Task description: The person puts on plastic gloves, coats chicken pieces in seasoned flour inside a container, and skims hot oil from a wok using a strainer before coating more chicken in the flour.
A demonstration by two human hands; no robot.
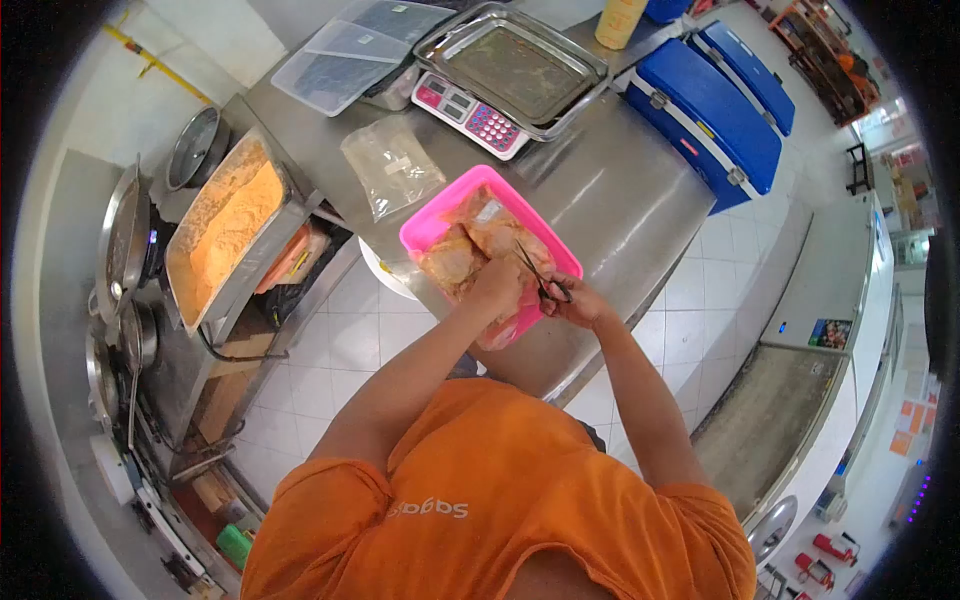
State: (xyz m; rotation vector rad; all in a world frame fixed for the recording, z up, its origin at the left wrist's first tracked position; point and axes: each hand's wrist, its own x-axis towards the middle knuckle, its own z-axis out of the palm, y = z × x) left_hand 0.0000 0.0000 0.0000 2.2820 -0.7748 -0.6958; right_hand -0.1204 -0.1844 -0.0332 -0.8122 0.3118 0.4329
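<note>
A pink tray (420, 232) at the near edge of the steel table holds clear plastic bags of seasoned raw meat (452, 260), which looks like chicken. My right hand (580, 304) has its fingers in the black handles of a pair of scissors (541, 280). The blades point up and left over the bags, parted a little. My left hand (498, 287) reaches into the tray, its fingers closed at a bag of meat beside the blades. My fingertips and the exact spot they grip are partly hidden.
A flat empty plastic bag (392, 166) lies beyond the tray. Behind stand a digital scale (470, 115) bearing a metal tray (520, 72), and clear lids (355, 60). Blue coolers (700, 110) are at right; a pan of orange flour-like powder (235, 225) is at left.
</note>
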